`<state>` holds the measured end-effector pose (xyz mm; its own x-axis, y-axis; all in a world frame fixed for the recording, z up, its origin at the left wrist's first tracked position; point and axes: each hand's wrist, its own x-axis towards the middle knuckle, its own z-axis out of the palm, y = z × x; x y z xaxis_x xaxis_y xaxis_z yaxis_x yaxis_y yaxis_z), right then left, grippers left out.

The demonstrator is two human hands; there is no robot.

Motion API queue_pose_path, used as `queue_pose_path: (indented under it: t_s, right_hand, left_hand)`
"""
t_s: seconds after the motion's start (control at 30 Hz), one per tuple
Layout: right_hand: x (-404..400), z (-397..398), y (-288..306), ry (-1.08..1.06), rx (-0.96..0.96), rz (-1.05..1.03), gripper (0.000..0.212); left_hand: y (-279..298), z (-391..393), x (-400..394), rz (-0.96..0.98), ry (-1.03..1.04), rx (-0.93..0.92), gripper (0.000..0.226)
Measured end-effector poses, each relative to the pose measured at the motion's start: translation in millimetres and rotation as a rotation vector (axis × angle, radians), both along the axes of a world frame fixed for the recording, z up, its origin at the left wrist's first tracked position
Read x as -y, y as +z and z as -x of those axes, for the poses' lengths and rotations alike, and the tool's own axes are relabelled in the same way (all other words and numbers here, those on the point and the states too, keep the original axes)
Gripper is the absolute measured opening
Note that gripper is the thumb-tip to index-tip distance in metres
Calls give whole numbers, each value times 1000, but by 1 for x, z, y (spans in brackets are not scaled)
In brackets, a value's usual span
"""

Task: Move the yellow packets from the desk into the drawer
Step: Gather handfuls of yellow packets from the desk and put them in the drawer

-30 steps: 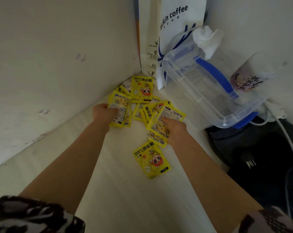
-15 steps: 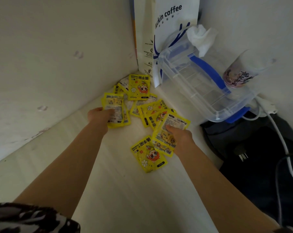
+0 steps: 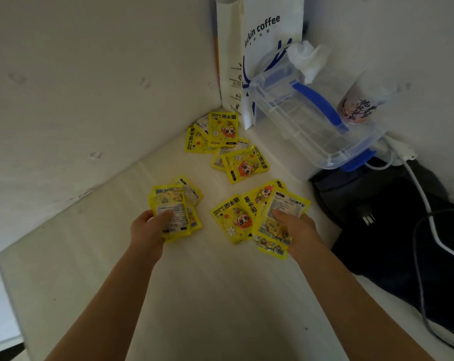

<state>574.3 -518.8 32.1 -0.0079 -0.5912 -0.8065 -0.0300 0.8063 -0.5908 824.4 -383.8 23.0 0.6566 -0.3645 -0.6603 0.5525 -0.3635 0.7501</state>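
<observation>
Gripping fanned yellow foil packets (image 3: 172, 208) under my left hand's (image 3: 149, 229) thumb, my right hand (image 3: 296, 230) pinches another yellow packet bunch (image 3: 275, 220).

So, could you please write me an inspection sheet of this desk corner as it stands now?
Surface: pale wooden desk, set into a white corner.
Job's things: yellow printed packets; one loose group lies in the corner, one packet lies between the hands; no drawer seen.
Clutter: white paper coffee bag; clear plastic box with blue handle, tilted; white tissue; printed drink cup; dark bag.
Grippers: left hand grips a stack of packets; right hand grips another fanned stack.
Cables: white cable and dark cable run over the dark bag.
Surroundings: white walls; nothing else seen.
</observation>
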Motion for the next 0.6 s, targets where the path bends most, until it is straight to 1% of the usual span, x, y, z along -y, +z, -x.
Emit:
queue_pose_path:
  t_s: [0.07, 0.17, 0.23, 0.33, 0.47, 0.6]
  right_hand:
    - [-12, 4, 5, 7, -3, 6, 47]
    - [-31, 10, 12, 3, 10, 28, 41]
    - [-48, 16, 16, -3, 11, 39, 40]
    - [-79, 24, 23, -19, 8, 44, 40]
    - [-131, 35, 28, -84, 7, 42, 36]
    - [-196, 43, 29, -193, 30, 42, 32]
  left_hand:
    - [5, 8, -14, 26, 0, -23, 13]
    - [9, 20, -36, 51, -4, -37, 24]
    - [10, 27, -50, 62, -4, -55, 24]
    - [10, 39, -72, 59, -27, -75, 22]
    - [11, 51, -105, 77, -91, -97, 10]
    - [13, 59, -143, 102, -196, -116, 12]
